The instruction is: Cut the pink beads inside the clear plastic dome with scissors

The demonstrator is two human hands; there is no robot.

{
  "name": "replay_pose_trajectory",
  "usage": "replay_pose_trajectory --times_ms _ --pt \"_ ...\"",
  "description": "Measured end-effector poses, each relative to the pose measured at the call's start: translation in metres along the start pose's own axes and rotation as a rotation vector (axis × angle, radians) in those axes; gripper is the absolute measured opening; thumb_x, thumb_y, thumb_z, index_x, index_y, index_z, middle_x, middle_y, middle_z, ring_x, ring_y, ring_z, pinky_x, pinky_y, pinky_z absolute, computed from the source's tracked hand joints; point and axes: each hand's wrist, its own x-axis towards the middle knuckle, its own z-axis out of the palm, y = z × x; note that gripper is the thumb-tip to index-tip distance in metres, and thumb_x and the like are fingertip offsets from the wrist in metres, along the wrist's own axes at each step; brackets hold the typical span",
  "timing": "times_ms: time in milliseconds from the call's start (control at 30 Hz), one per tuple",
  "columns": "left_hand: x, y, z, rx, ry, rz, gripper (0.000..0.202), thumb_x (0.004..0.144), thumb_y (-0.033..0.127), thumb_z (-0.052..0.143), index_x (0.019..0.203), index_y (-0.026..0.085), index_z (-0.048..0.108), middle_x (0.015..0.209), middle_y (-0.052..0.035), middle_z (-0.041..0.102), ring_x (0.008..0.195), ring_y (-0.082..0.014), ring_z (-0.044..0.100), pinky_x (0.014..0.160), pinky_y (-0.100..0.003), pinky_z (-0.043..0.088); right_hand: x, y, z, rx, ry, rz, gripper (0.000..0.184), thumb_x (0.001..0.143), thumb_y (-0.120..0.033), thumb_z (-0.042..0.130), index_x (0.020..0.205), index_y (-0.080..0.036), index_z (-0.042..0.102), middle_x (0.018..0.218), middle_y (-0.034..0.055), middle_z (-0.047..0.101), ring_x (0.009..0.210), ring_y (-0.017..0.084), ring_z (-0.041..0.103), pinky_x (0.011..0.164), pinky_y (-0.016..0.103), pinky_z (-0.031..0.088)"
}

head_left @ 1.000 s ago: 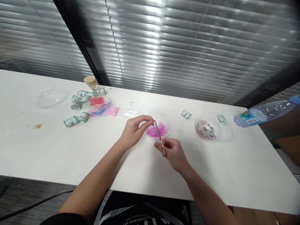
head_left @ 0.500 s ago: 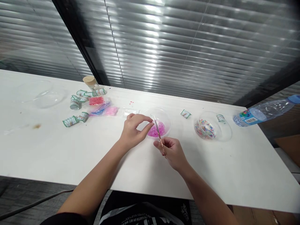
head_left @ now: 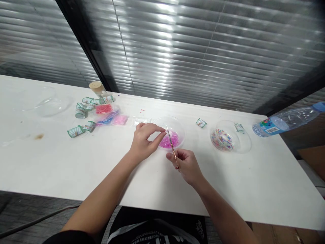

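Right hand [head_left: 186,166]: grip closed around slim copper-handled tool [head_left: 173,151], tip over clear bowl [head_left: 177,123] of pink-purple pieces [head_left: 175,139]. Left hand [head_left: 144,140]: thumb and forefinger beside the tip; cannot tell whether pinching anything. Bench [head_left: 88,162], right: clear container [head_left: 236,139], multicoloured beads [head_left: 223,137]. Bench, left: red packet [head_left: 103,108].

Near the middle of the frame, the right hand [head_left: 188,166] holds a slim tool [head_left: 171,144] over a bowl [head_left: 178,124] of purple bits [head_left: 175,139], the left hand [head_left: 144,141] pinching beside its tip, with a bottle [head_left: 273,126] at the far right.
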Motion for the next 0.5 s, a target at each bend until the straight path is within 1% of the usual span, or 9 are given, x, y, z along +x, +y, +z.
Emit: replay_pose_trajectory --times_ms 133,500 --pt "-0.0004 0.0009 0.0005 -0.001 0.004 -0.007 0.004 0.085 0.02 0.064 0.082 0.022 0.066 0.082 0.0026 0.073 0.078 -0.014 0.068 0.081 -0.035 0.038 0.0002 0.0012 0.0003 -0.007 0.005 0.006 0.055 0.076 -0.054 0.071 0.054 -0.018 0.037 0.051 -0.0059 0.033 0.049 0.007 0.025 0.048 0.026 0.02" --pt "-0.0015 0.0012 0.0015 0.005 0.009 -0.024 0.004 0.085 0.022 0.064 0.081 0.021 0.066 0.081 0.0024 0.073 0.077 -0.0143 0.068 0.081 -0.035 0.038 0.0005 0.0019 0.0001 -0.018 0.005 0.0 0.053 0.078 -0.051 0.071 0.054 -0.018 0.037 0.052 -0.0059 0.033 0.05 0.007 0.026 0.049 0.025 0.02"
